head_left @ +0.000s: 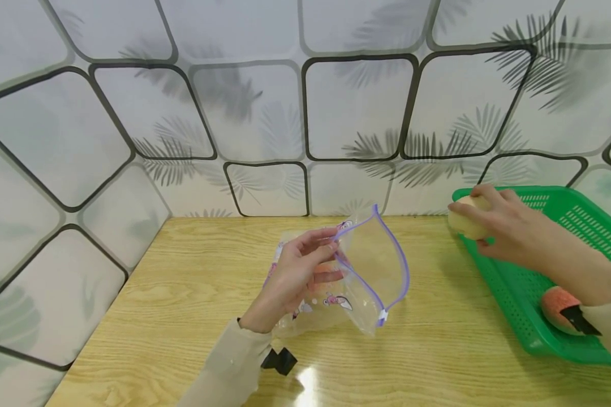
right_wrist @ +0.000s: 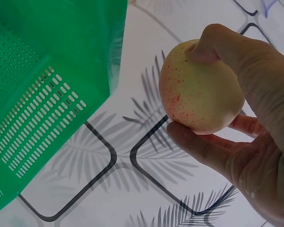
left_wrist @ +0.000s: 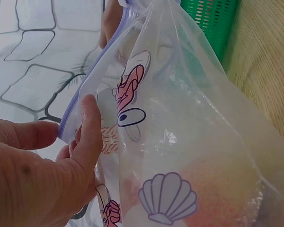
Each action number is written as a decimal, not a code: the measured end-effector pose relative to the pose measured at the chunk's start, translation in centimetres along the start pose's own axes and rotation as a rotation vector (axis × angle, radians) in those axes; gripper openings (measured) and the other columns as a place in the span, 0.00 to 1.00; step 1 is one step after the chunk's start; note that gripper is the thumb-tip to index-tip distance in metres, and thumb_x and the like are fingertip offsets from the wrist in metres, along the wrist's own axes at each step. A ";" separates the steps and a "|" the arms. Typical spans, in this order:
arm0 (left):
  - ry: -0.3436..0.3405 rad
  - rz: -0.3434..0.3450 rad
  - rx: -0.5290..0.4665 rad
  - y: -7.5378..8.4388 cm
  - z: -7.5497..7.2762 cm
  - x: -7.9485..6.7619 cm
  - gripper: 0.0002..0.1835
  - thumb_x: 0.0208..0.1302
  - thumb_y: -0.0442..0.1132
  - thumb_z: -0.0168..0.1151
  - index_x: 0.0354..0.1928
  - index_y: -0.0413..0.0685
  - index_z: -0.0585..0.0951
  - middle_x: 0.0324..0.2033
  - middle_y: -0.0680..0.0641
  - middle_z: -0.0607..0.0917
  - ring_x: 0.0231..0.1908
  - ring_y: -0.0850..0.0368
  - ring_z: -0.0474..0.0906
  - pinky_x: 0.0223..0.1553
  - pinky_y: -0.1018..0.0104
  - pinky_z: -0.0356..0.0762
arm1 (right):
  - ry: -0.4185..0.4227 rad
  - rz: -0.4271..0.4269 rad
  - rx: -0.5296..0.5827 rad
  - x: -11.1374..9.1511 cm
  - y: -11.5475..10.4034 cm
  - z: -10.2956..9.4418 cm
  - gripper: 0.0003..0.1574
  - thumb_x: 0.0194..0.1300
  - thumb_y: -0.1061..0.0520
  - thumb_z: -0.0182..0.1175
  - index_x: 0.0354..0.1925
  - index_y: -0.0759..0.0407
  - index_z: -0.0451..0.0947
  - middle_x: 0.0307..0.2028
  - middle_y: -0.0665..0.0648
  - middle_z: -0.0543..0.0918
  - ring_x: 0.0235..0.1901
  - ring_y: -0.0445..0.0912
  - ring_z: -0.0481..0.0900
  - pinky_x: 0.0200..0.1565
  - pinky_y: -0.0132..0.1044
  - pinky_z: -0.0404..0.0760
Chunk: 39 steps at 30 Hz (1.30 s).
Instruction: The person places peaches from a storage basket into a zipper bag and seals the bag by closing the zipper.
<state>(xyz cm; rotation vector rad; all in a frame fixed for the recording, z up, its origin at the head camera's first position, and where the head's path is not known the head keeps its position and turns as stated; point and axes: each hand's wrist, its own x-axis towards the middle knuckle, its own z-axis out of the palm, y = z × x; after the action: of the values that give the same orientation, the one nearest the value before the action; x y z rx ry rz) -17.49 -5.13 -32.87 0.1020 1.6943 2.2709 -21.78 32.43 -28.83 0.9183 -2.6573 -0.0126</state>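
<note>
A clear zip bag (head_left: pixel 326 316) with purple edging and printed shells lies on the table, its mouth spread toward the right. At that mouth my left hand (head_left: pixel 300 265) pinches the purple rim between thumb and fingers. Through the film a red-and-yellow peach (left_wrist: pixel 222 194) shows inside the bag. My right hand (head_left: pixel 514 226) grips a pale yellow peach (right_wrist: pixel 199 90) with red speckles, thumb on one side and fingers on the other. It is held up at the near-left rim of the green basket (head_left: pixel 504 316).
In the green basket sits another reddish peach (head_left: pixel 557 308), partly behind my right wrist. The wooden table (head_left: pixel 183 294) meets a patterned wall covering (head_left: pixel 265 124) at the back and left. Black straps are on both wrists.
</note>
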 end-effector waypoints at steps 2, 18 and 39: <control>-0.003 0.000 -0.001 0.0 0.0 0.0 0.20 0.77 0.33 0.56 0.67 0.44 0.74 0.44 0.51 0.80 0.39 0.61 0.83 0.42 0.63 0.91 | 0.018 -0.030 0.004 0.0 -0.3 0.0 0.51 0.41 0.66 0.80 0.63 0.48 0.72 0.56 0.69 0.69 0.43 0.69 0.73 0.20 0.39 0.74; -0.003 -0.010 -0.004 -0.3 -0.3 -0.1 0.20 0.77 0.33 0.56 0.68 0.45 0.75 0.44 0.51 0.80 0.37 0.61 0.84 0.41 0.65 0.91 | 0.210 -0.292 0.067 0.9 -4.4 -0.3 0.52 0.37 0.61 0.73 0.66 0.51 0.73 0.52 0.64 0.74 0.40 0.54 0.72 0.29 0.41 0.77; -0.003 0.011 0.019 -0.3 -0.2 -0.3 0.20 0.77 0.33 0.56 0.67 0.44 0.75 0.46 0.50 0.79 0.39 0.61 0.84 0.42 0.64 0.91 | 0.220 -0.374 0.265 2.6 -9.3 1.2 0.56 0.34 0.57 0.86 0.64 0.48 0.75 0.53 0.58 0.77 0.45 0.48 0.78 0.34 0.36 0.85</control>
<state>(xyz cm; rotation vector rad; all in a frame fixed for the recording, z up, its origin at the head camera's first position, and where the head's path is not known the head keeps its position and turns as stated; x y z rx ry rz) -17.20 -5.34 -33.19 0.1200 1.7187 2.2614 -18.53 23.38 -30.27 1.4024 -2.2862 0.3397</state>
